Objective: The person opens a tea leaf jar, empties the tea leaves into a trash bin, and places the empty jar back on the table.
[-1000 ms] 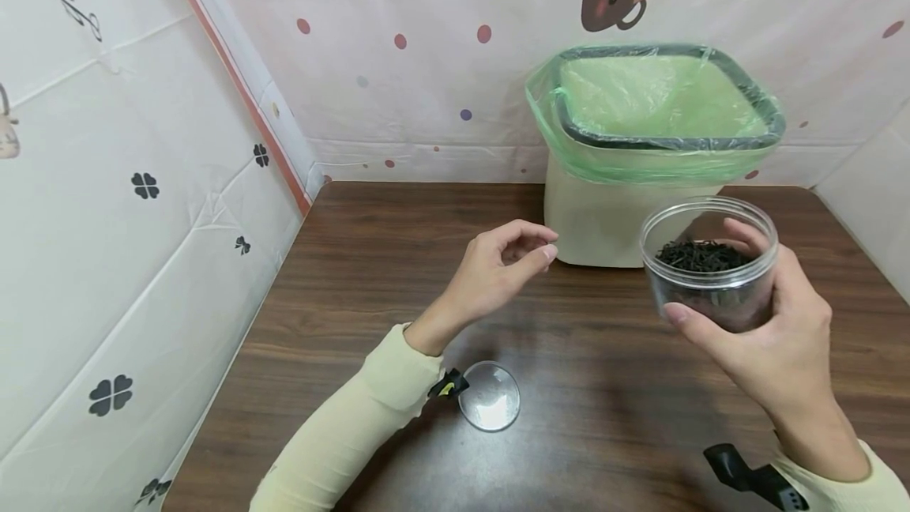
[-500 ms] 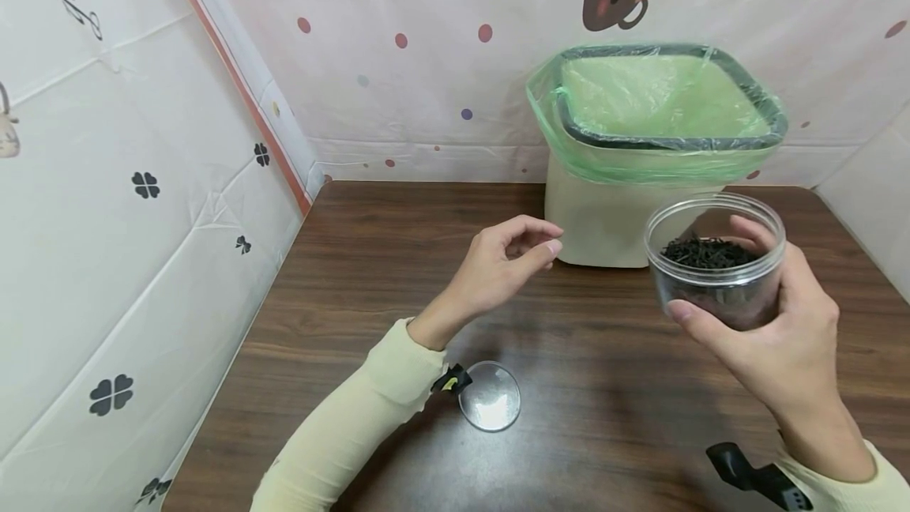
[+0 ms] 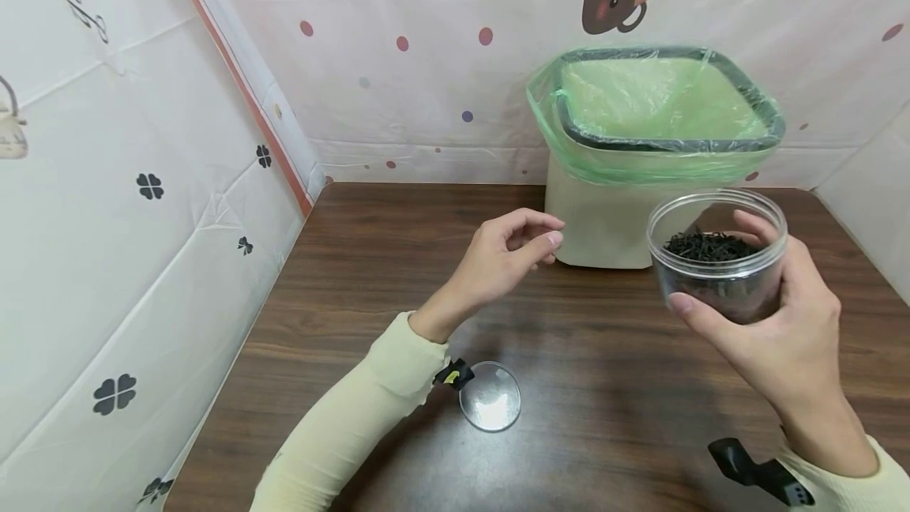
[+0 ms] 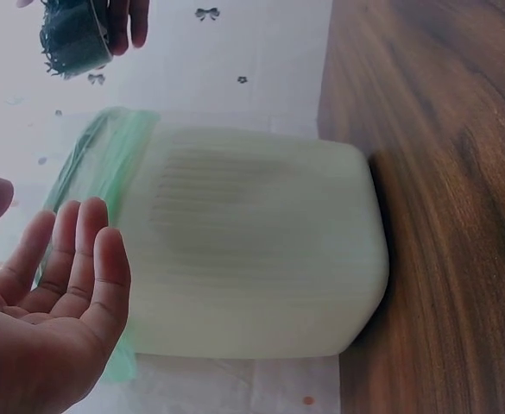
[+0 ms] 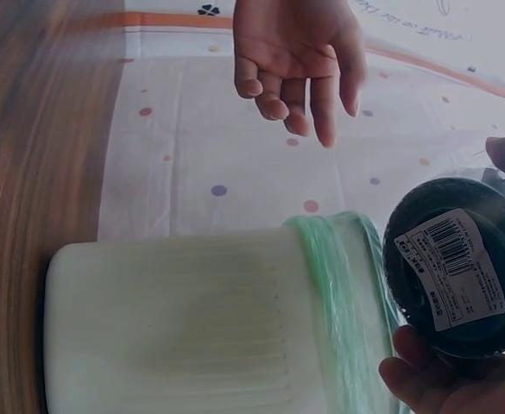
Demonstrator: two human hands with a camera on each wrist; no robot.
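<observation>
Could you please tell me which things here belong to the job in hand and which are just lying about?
Likely part of the job:
clear jar, held in the right hand
dark shreds inside it
probably the lined bin, beyond the jar

Seemingly just about:
clear disc, flat on the table, unheld, possibly a lid
spotted sheet behind

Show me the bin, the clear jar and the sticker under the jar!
Bin (image 4: pixel 261 241): left wrist view, on its side wall.
Clear jar (image 3: pixel 725 291): head view, on its front wall.
Sticker (image 5: pixel 451 270): right wrist view, middle of its printed side.
</observation>
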